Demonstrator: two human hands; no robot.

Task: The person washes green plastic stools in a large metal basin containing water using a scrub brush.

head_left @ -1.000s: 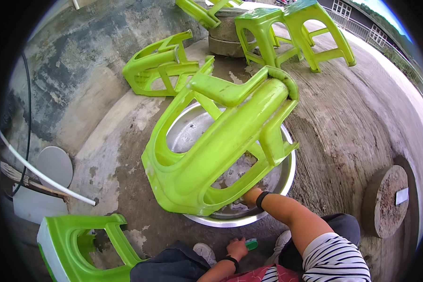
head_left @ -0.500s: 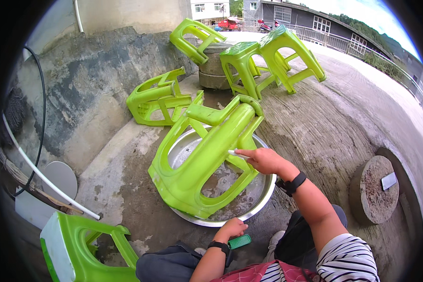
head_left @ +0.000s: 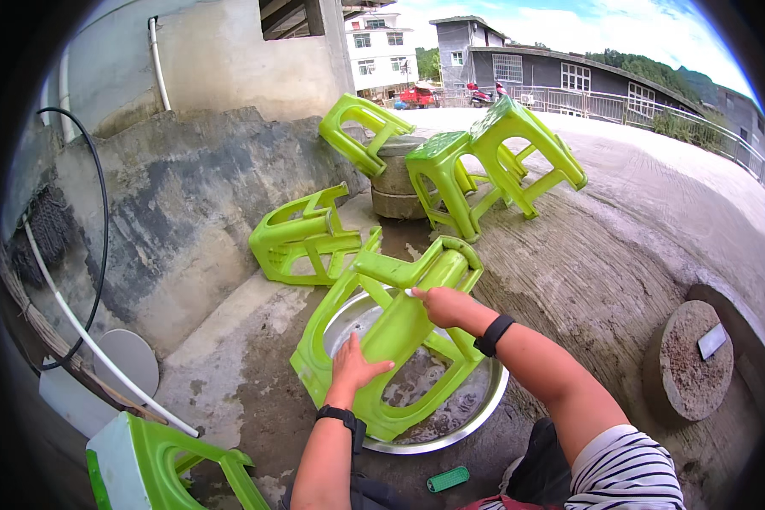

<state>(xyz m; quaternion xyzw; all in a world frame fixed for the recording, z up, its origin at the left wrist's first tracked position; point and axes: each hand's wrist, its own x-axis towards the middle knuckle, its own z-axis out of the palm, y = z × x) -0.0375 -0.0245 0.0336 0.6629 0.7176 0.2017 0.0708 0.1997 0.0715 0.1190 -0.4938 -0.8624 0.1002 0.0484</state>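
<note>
A lime-green plastic stool (head_left: 399, 327) lies tipped on its side across a wide, shallow metal basin (head_left: 493, 399) with wet, murky contents. My left hand (head_left: 355, 372) rests on the stool's near side, thumb and fingers spread. Farther up the same stool is my right hand (head_left: 444, 306), its fingers closed around a small white object (head_left: 410, 292) held against the leg. Most of that object is hidden, so its kind cannot be told. On the ground by the basin's near rim lies a small green oblong piece (head_left: 447, 479) with a dotted surface.
An overturned green stool (head_left: 302, 242) lies by the wall; another (head_left: 361, 127) leans on a concrete cylinder (head_left: 398, 183). Two stools (head_left: 518, 153) stand behind. One more (head_left: 161, 467) sits near left, beside a white pipe (head_left: 85, 331). At right, a phone-like slab (head_left: 712, 342) lies on a round block (head_left: 693, 374).
My left hand has risen from beside the green piece onto the stool. The right hand has shifted up along the stool's leg. My view has tilted upward.
</note>
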